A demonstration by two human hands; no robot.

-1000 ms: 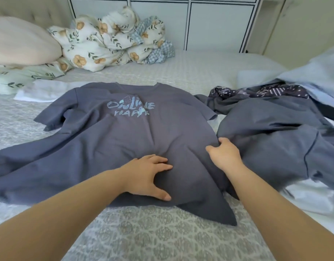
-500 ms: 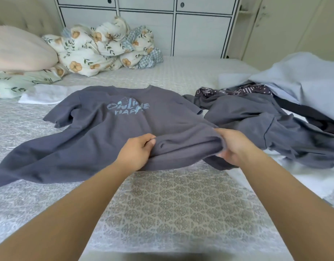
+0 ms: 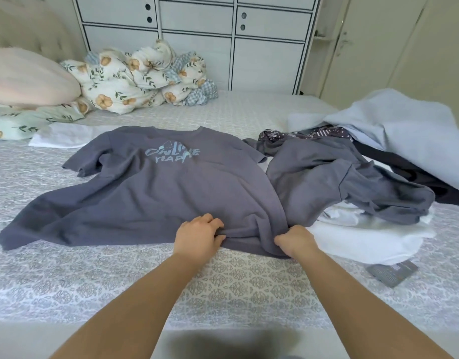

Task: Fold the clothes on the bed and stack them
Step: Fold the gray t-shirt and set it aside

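Both hands sit at the near hem of the slate-grey short-sleeved T-shirt with pale blue lettering (image 3: 171, 193), which lies face up across the middle of the frame on the grey patterned bedspread (image 3: 249, 281). The left hand (image 3: 198, 235) has its fingers curled into the hem with the thumb below, gathering cloth; the right hand (image 3: 294, 240) bunches the shirt's lower right corner in a closed grip.

Several things could spoil the fold from here. The shirt is not flat: its lower left part trails far toward the left edge of the frame, and creases run up from the right hand, so any fold made now would likely lock in wrinkles and a crooked edge. The hands also hold only the right half of the hem, so lifting would probably drag the loose left side unevenly.

Just right of the shirt, touching its side, lies a rumpled grey garment (image 3: 339, 182) on white cloth (image 3: 365, 237), with a pale blue fabric heap (image 3: 404, 136) at the right edge. A pull to the right could catch that garment and tangle the two.

No folded stack is visible, so the task appears to be at an early stage.
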